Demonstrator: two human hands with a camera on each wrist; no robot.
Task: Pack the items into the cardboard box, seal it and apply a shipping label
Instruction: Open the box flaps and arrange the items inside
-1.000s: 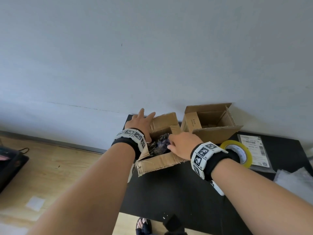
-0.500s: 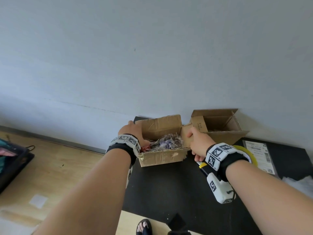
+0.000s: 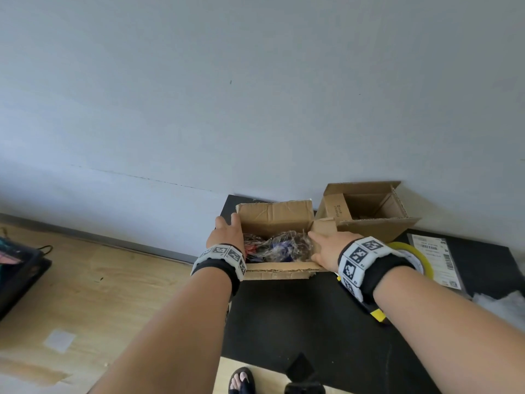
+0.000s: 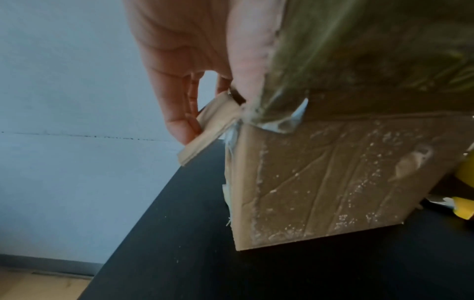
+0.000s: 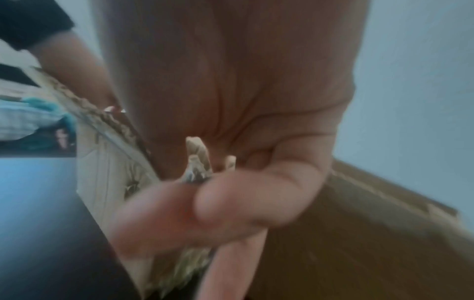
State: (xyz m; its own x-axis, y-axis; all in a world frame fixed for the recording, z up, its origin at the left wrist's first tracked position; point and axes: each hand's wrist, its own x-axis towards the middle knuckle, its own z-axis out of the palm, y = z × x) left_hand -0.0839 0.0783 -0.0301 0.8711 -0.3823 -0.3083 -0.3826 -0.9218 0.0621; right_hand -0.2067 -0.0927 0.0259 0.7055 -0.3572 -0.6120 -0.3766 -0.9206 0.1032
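The cardboard box (image 3: 277,273) stands open on the black table (image 3: 298,314), its far flap upright. Plastic-wrapped purple and red items (image 3: 279,247) lie inside. At the box's left end my left hand (image 3: 225,233) holds the short side flap (image 4: 212,125), fingers outside and thumb along the near edge. My right hand (image 3: 324,248) grips the right end of the box; in the right wrist view the thumb (image 5: 231,203) curls over a cardboard edge (image 5: 197,160). A yellow tape roll (image 3: 412,255) and a shipping label (image 3: 434,260) lie to the right.
A second, empty cardboard box (image 3: 366,211) stands open at the back right, touching the wall. Crumpled clear plastic (image 3: 505,305) lies at the table's right edge. The table's left edge drops to a wooden floor (image 3: 99,280). A sandalled foot (image 3: 241,379) shows below.
My right hand has come out of the box and taken hold of its right end. The left hand slid from the far corner to the left flap. The box now sits square to me.
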